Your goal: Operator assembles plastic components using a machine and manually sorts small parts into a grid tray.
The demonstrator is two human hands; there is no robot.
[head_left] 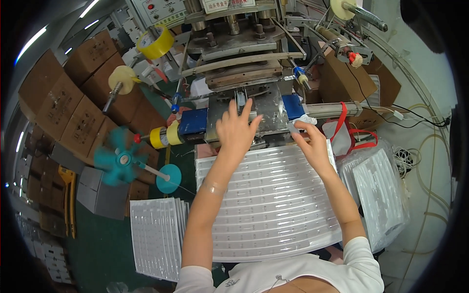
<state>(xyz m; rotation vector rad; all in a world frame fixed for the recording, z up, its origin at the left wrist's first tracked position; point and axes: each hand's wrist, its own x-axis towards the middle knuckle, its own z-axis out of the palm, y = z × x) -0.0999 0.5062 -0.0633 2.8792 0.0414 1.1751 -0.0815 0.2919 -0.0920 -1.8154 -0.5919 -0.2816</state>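
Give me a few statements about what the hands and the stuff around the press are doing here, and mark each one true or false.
1. The left hand lies spread on the press bed. True.
2. The right hand grips the yellow tape roll. False: the roll hangs far off at upper left; the hand pinches clear film at the bed's edge.
3. A white ribbed tray sheet lies under both forearms. True.
4. The teal fan sits to the person's right. False: left.
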